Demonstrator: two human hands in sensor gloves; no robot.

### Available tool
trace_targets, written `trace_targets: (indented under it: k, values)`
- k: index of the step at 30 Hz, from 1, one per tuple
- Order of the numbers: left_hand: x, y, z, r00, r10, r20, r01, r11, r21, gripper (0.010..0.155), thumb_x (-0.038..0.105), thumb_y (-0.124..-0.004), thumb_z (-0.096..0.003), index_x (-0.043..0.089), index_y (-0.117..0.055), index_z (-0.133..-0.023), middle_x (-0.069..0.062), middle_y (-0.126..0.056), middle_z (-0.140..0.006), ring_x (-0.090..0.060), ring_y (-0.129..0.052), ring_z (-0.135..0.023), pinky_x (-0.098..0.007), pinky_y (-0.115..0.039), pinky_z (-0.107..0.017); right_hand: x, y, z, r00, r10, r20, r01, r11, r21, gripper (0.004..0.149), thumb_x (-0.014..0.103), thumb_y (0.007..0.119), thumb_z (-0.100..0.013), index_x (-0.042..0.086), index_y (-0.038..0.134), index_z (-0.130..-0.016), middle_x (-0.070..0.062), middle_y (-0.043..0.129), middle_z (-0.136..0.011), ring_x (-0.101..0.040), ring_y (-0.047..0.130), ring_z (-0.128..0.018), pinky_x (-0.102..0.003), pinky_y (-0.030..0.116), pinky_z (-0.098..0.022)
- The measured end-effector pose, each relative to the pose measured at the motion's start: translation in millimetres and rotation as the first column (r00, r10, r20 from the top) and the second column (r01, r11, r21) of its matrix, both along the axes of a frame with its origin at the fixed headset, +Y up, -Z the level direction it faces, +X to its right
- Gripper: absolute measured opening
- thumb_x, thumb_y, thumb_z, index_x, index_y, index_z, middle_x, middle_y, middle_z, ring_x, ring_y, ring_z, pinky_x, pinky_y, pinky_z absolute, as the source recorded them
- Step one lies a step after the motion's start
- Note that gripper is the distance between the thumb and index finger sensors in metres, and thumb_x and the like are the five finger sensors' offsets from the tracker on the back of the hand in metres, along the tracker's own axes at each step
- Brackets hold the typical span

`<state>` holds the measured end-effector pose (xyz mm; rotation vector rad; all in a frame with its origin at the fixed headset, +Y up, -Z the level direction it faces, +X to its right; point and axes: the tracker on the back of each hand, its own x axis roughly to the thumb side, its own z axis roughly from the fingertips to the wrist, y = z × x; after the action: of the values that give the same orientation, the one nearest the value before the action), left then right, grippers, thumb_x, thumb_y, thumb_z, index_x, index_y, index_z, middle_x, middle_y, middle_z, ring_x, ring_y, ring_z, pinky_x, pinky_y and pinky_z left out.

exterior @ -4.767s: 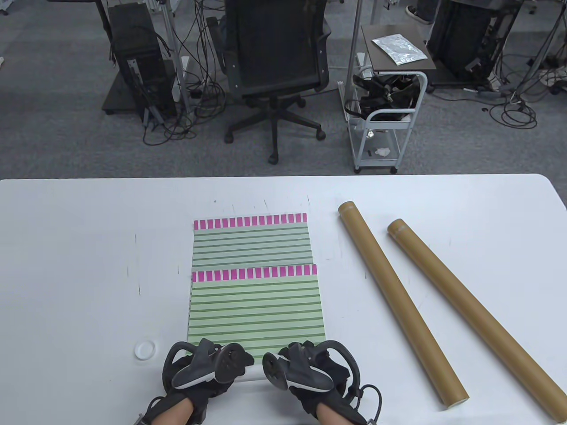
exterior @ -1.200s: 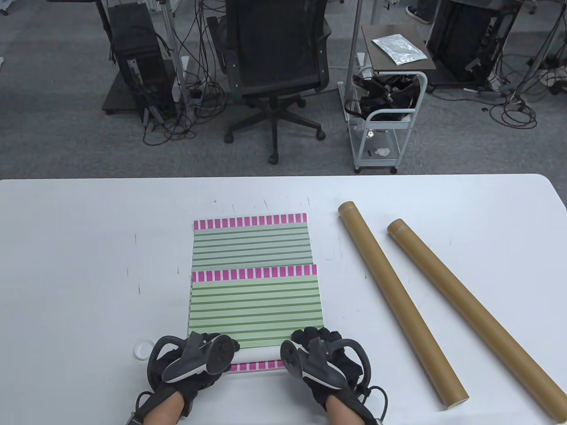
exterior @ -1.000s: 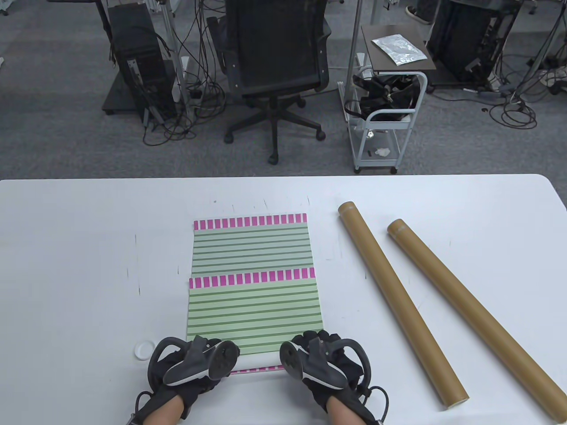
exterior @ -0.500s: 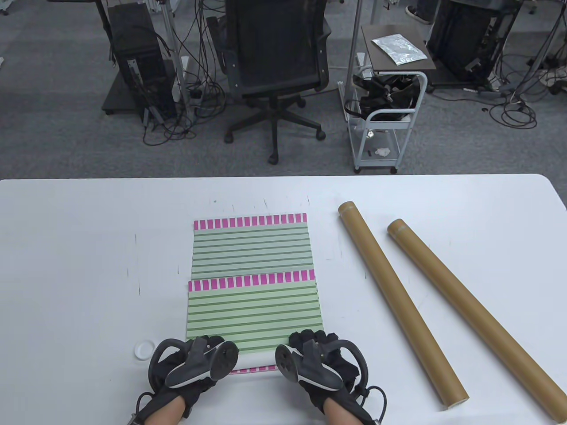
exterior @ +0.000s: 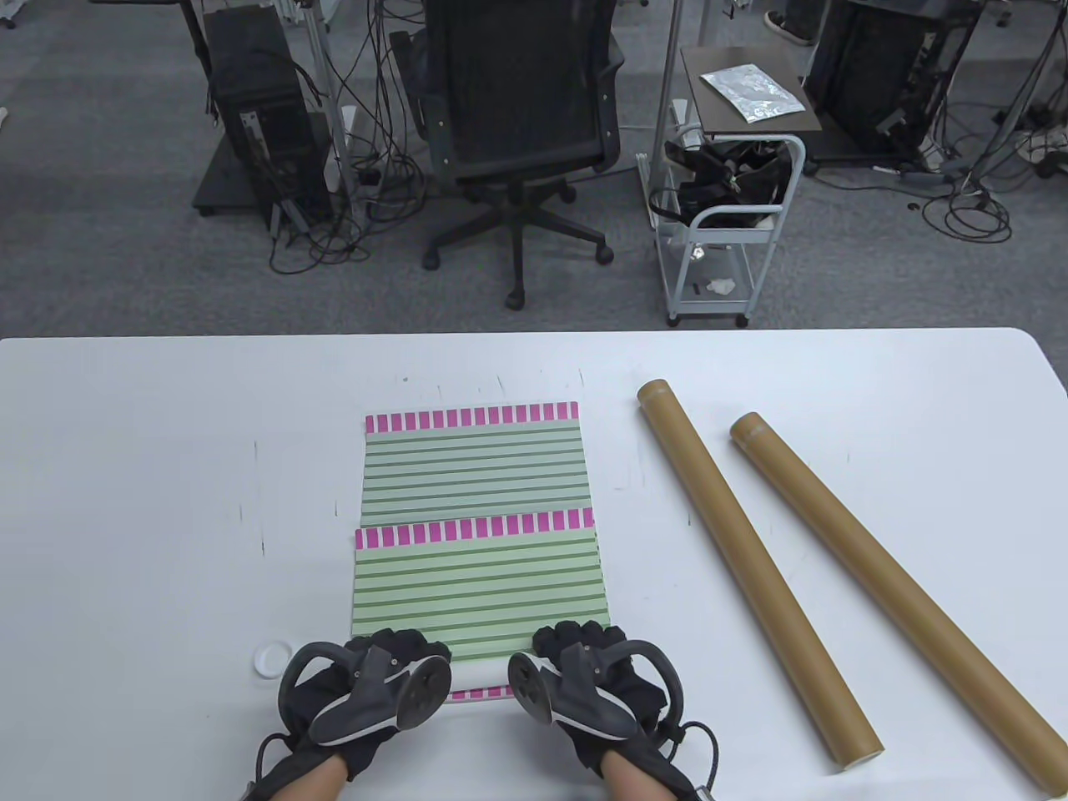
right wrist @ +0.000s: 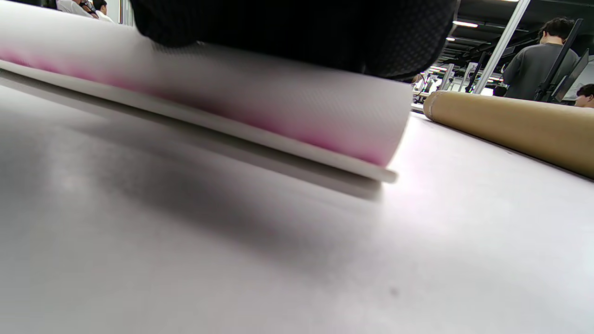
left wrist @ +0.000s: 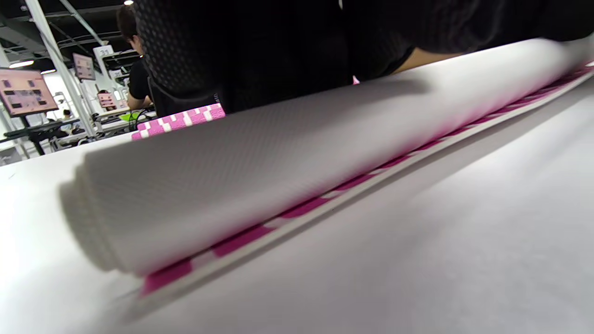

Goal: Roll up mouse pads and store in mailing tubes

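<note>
A green striped mouse pad [exterior: 478, 584] with a pink-checked far edge lies partly over a greyer striped pad [exterior: 471, 463]. Its near edge is curled into a white roll [exterior: 482, 672], which also shows in the left wrist view [left wrist: 260, 157] and the right wrist view [right wrist: 278, 106]. A flat pink-checked edge [exterior: 480, 693] shows under the roll. My left hand [exterior: 405, 647] and right hand [exterior: 576, 638] grip the roll's two ends, with fingers [left wrist: 241, 55] over its top. Two brown mailing tubes [exterior: 751, 567] [exterior: 884, 592] lie to the right.
A small white cap [exterior: 269, 659] lies left of my left hand. The nearer tube [right wrist: 510, 125] lies close to the roll's right end. The white table [exterior: 150, 501] ends at a far edge, with a chair and a cart behind it.
Since the earliest frame the pad's near edge has been curled into a roll. In the last second the pad's far pink edge slid nearer to me and my hands moved slightly closer together.
</note>
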<state>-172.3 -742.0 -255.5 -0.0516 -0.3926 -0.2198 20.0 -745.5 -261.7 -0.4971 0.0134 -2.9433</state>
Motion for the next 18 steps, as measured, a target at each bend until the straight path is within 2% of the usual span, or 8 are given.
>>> trace_targets:
  k: [3, 8, 11, 13, 15, 18]
  values:
    - [5.2, -2.7, 0.7, 0.998, -0.069, -0.006, 0.069, 0.997, 0.022, 0.044, 0.045, -0.077, -0.0385, 0.04, -0.077, -0.083, 0.012, -0.091, -0.082, -0.014, -0.098, -0.071, -0.032, -0.086, -0.057, 0.8, -1.6, 0.0, 1.0, 0.003, 0.001, -0.003, 1.0, -0.003, 0.046, 0.035, 0.064, -0.049, 0.026, 0.071, -0.094, -0.003, 0.079, -0.095, -0.029, 0.082, -0.081, -0.051, 0.069, -0.064]
    - [3.3, -8.5, -0.6, 0.997, -0.074, -0.027, 0.074, 0.997, 0.022, 0.046, 0.043, -0.075, -0.0391, 0.041, -0.073, -0.085, 0.013, -0.088, -0.084, -0.012, -0.096, -0.072, -0.031, -0.085, -0.058, 0.6, -2.0, 0.1, 1.0, 0.003, 0.005, -0.003, 1.0, -0.008, 0.048, 0.036, 0.063, -0.049, 0.025, 0.069, -0.096, -0.004, 0.076, -0.097, -0.03, 0.08, -0.083, -0.051, 0.068, -0.065]
    - [-5.4, -11.9, -9.0, 0.997, 0.005, -0.077, -0.007, 0.999, -0.034, 0.044, 0.041, -0.069, -0.0415, 0.043, -0.072, -0.086, 0.014, -0.087, -0.087, -0.012, -0.094, -0.076, -0.032, -0.084, -0.06, 0.3, 4.9, 1.9, 0.999, 0.032, -0.018, -0.03, 0.994, 0.103, 0.051, 0.039, 0.069, -0.047, 0.027, 0.066, -0.096, -0.002, 0.074, -0.098, -0.028, 0.08, -0.084, -0.05, 0.068, -0.066]
    - [-9.1, -13.3, -13.3, 0.993, 0.055, -0.104, -0.062, 0.996, -0.068, 0.044, 0.04, -0.068, -0.042, 0.043, -0.073, -0.085, 0.014, -0.087, -0.087, -0.013, -0.094, -0.076, -0.033, -0.084, -0.061, 0.6, 7.9, 2.6, 0.999, 0.043, -0.024, -0.04, 0.991, 0.13, 0.049, 0.04, 0.07, -0.046, 0.029, 0.068, -0.094, -0.001, 0.076, -0.096, -0.025, 0.082, -0.081, -0.048, 0.069, -0.066]
    - [-11.1, -14.2, -15.2, 0.991, 0.067, -0.115, -0.076, 0.994, -0.079, 0.043, 0.04, -0.068, -0.0423, 0.044, -0.073, -0.085, 0.014, -0.087, -0.088, -0.013, -0.094, -0.077, -0.033, -0.084, -0.061, 0.8, 4.1, 1.6, 0.999, 0.029, -0.024, -0.027, 0.997, 0.07, 0.047, 0.039, 0.072, -0.046, 0.028, 0.072, -0.091, -0.001, 0.08, -0.092, -0.025, 0.084, -0.078, -0.048, 0.071, -0.064]
    - [-10.3, -14.4, -14.2, 0.994, 0.05, -0.102, -0.057, 0.996, -0.066, 0.044, 0.04, -0.066, -0.0429, 0.044, -0.072, -0.086, 0.013, -0.086, -0.088, -0.014, -0.094, -0.078, -0.034, -0.083, -0.061, -0.1, 4.8, 0.8, 0.999, 0.038, -0.018, -0.036, 0.997, 0.069, 0.047, 0.039, 0.072, -0.046, 0.028, 0.072, -0.092, -0.001, 0.079, -0.093, -0.026, 0.084, -0.079, -0.049, 0.07, -0.064]
